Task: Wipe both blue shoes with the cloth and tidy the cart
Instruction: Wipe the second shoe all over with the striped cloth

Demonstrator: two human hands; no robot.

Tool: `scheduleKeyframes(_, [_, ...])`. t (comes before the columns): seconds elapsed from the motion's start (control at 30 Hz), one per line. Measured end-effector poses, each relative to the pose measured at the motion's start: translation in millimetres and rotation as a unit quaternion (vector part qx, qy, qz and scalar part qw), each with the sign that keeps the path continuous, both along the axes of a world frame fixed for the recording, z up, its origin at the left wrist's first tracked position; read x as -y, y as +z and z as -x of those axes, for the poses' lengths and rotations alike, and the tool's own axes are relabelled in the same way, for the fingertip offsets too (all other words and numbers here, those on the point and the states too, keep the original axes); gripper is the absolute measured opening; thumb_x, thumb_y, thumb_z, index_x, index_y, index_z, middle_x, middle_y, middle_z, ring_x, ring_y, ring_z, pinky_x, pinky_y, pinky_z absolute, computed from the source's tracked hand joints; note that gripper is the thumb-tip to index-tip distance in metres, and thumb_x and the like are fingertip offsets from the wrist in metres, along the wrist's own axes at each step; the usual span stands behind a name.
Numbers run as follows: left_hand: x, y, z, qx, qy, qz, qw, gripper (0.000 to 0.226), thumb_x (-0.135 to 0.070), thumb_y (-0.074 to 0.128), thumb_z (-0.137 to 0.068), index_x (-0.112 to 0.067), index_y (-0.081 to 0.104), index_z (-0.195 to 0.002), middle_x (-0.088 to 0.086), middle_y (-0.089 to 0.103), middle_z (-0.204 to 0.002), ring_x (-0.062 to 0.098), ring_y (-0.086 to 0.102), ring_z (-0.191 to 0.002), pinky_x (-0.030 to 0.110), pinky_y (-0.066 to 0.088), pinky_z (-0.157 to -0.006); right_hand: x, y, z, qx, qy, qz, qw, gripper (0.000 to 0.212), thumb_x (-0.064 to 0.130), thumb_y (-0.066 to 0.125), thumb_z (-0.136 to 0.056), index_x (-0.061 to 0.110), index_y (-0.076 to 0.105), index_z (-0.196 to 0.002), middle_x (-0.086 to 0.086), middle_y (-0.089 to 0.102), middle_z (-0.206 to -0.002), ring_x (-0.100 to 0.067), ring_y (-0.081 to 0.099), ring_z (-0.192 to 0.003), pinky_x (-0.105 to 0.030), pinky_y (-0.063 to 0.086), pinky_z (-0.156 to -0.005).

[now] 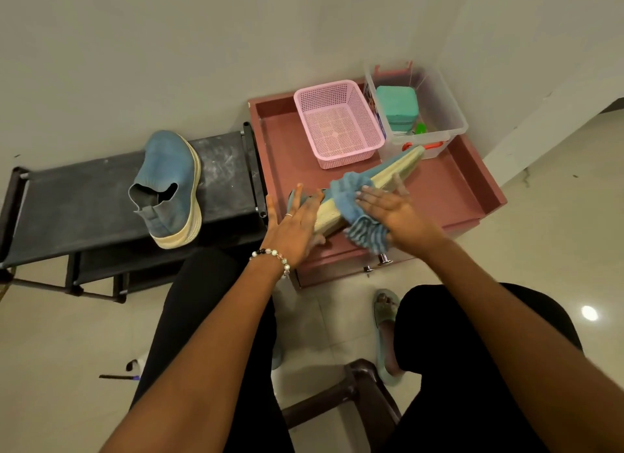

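Note:
One blue shoe (pixel 169 185) with a cream sole lies on its side on the black rack (pixel 84 199), apart from both hands. The second blue shoe (pixel 388 174) is tilted over the pink cart top (pixel 449 189), sole towards me. My left hand (pixel 293 223) holds its heel end, fingers wrapped round the sole. My right hand (pixel 391 212) presses the blue striped cloth (pixel 358 212) flat against the shoe's side, fingers straight. The cloth drapes over the middle of the shoe and hides part of it.
On the cart stand a pink mesh basket (pixel 337 125) and a clear plastic box (pixel 435 114) with a teal container inside. A wall rises behind the cart. A dark stool (pixel 358 391) sits between my legs on the tiled floor.

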State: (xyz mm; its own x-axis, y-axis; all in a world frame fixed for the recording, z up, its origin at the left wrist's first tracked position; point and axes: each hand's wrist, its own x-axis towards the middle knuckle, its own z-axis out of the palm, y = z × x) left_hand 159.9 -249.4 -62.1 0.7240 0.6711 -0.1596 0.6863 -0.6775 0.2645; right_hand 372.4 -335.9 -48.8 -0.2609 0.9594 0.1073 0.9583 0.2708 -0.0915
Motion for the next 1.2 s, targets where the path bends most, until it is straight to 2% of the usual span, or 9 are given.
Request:
scheduleKeyframes(0.13, [-3, -2, -1, -0.003, 0.007, 0.002, 1.000, 0.083, -0.037, 0.054, -0.092, -0.020, 0.000, -0.151, -0.004, 0.016, -0.158, 0.018, -0.019, -0.145, 0.063, -0.019, -0.104, 1, 1, -6, 0.090, -0.035, -0.026, 0.995, 0.052, 0.011, 0.040, -0.070, 0.000, 0.065, -0.114, -0.014, 0.064, -0.120, -0.031, 0.058, -0.117, -0.052, -0.002, -0.114])
scheduleKeyframes(0.37, [-11, -1, 1, -0.012, 0.011, 0.017, 1.000, 0.081, -0.003, 0.045, -0.091, -0.024, -0.003, -0.152, -0.004, 0.006, -0.160, 0.020, -0.023, -0.143, 0.065, -0.018, -0.104, 1, 6, 84, -0.394, -0.289, 0.003, 0.872, 0.055, 0.003, 0.039, -0.070, 0.003, 0.064, -0.119, -0.014, 0.061, -0.126, -0.023, 0.052, -0.123, -0.030, 0.030, -0.113])
scheduleKeyframes(0.5, [-6, 2, 0, -0.046, -0.014, -0.008, 0.999, 0.070, -0.036, 0.039, -0.099, -0.031, -0.008, -0.151, -0.010, -0.002, -0.160, 0.021, -0.027, -0.142, 0.068, -0.018, -0.103, 3, 27, 82, -0.482, -0.232, 0.096, 0.839, 0.040, -0.006, 0.046, -0.084, 0.011, 0.068, -0.113, -0.003, 0.069, -0.113, -0.009, 0.061, -0.107, -0.029, 0.047, -0.099])
scheduleKeyframes(0.6, [-3, 2, 2, -0.008, 0.005, 0.008, 1.000, 0.080, -0.037, 0.053, -0.093, -0.034, -0.003, -0.151, -0.013, -0.014, -0.158, 0.022, -0.029, -0.141, 0.070, -0.020, -0.100, 8, 50, 68, -0.636, -0.306, 0.086, 0.703, 0.028, -0.005, 0.043, -0.092, 0.005, 0.069, -0.096, 0.000, 0.071, -0.082, -0.005, 0.066, -0.075, -0.027, 0.054, -0.074])
scheduleKeyframes(0.73, [0, -8, 1, 0.012, 0.061, 0.051, 0.997, 0.076, -0.051, 0.049, -0.089, -0.050, 0.000, -0.146, -0.012, -0.028, -0.154, 0.027, -0.035, -0.137, 0.069, -0.022, -0.095, 15, 78, 30, -0.711, -0.447, -0.176, 0.513, 0.026, -0.001, 0.043, -0.090, 0.004, 0.067, -0.099, -0.005, 0.069, -0.085, -0.018, 0.067, -0.076, -0.037, 0.058, -0.066])
scheduleKeyframes(0.8, [0, -8, 0, 0.039, 0.072, 0.086, 0.993, 0.075, -0.046, 0.052, -0.090, -0.049, 0.004, -0.147, -0.013, -0.022, -0.155, 0.028, -0.033, -0.138, 0.067, -0.021, -0.098, 18, 84, 27, -0.650, -0.453, -0.279, 0.543, 0.031, -0.005, 0.039, -0.085, -0.003, 0.062, -0.106, -0.001, 0.064, -0.086, -0.006, 0.063, -0.078, -0.027, 0.055, -0.070])
scheduleKeyframes(0.97, [-4, -4, -4, 0.151, 0.118, 0.213, 0.958, 0.093, -0.009, 0.067, -0.084, -0.017, 0.005, -0.152, 0.007, -0.008, -0.159, 0.032, -0.028, -0.140, 0.053, 0.003, -0.117, 10, 31, 57, -0.323, -0.358, 0.013, 0.876, 0.069, 0.003, 0.036, -0.066, -0.002, 0.044, -0.134, -0.024, 0.047, -0.136, -0.034, 0.041, -0.130, -0.040, 0.030, -0.110])
scheduleKeyframes(1.07, [-5, -6, -5, 0.160, 0.124, 0.217, 0.955, 0.094, -0.002, 0.065, -0.084, -0.010, 0.001, -0.151, 0.009, -0.011, -0.159, 0.033, -0.021, -0.142, 0.051, 0.005, -0.118, 4, 6, 94, -0.273, -0.282, 0.082, 0.916, 0.085, 0.008, 0.032, -0.058, -0.006, 0.029, -0.142, -0.026, 0.026, -0.150, -0.037, 0.013, -0.143, -0.036, -0.002, -0.117])
scheduleKeyframes(1.2, [-4, 5, -5, 0.219, 0.139, 0.250, 0.933, 0.069, -0.036, 0.033, -0.101, -0.032, -0.023, -0.140, 0.012, -0.018, -0.157, 0.028, -0.005, -0.146, 0.050, 0.010, -0.118, 3, 13, 118, -0.257, -0.188, 0.094, 0.943, 0.077, 0.012, 0.034, -0.062, -0.001, 0.040, -0.138, -0.025, 0.033, -0.147, -0.036, 0.021, -0.142, -0.039, 0.007, -0.120])
